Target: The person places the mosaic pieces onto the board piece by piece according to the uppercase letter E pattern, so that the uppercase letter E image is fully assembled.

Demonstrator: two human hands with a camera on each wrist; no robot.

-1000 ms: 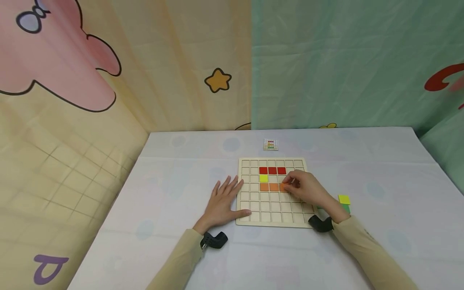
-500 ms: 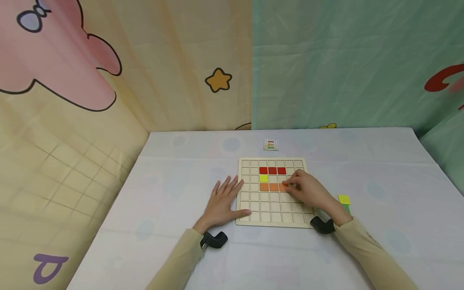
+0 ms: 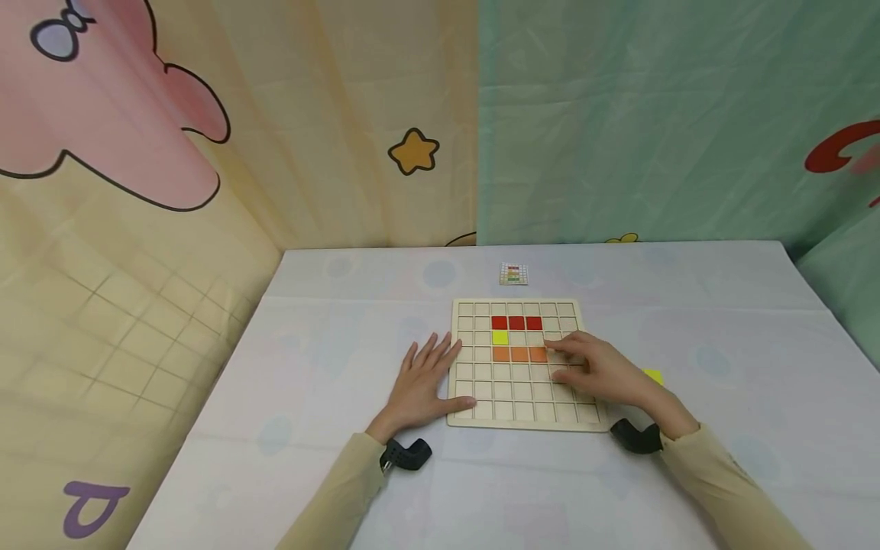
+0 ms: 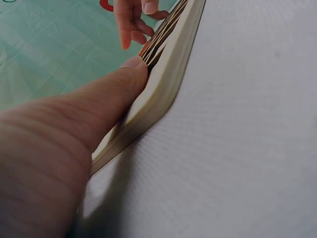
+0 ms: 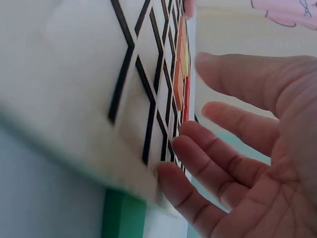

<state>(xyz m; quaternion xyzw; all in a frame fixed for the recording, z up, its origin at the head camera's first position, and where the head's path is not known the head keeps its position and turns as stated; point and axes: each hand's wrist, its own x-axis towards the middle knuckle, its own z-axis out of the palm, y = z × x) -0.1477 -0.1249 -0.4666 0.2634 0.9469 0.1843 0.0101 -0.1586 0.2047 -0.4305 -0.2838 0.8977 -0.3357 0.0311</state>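
Note:
A pale wooden grid board (image 3: 525, 413) lies on the table. In its squares sit three red tiles (image 3: 517, 323), one yellow tile (image 3: 499, 338) below the leftmost red, and a row of three orange tiles (image 3: 520, 354). My left hand (image 3: 421, 386) rests on the board's left edge, fingers spread and thumb on the near left part, as the left wrist view also shows. Over the right side of the board hovers my right hand (image 3: 601, 370), thumb and fingers apart with nothing between them. The right wrist view shows its loosely bent fingers (image 5: 198, 153) beside the grid.
Behind the board lies a small card (image 3: 513, 274) with a coloured grid pattern. Right of the board, a loose yellow tile (image 3: 653, 376) is partly covered by the right arm. A green piece (image 5: 124, 214) lies by the board's edge in the right wrist view.
My right hand has let go of the rightmost orange tile and drawn back right and nearer, its thumb and fingers parting. That tile stays in its square. My left hand has not moved.

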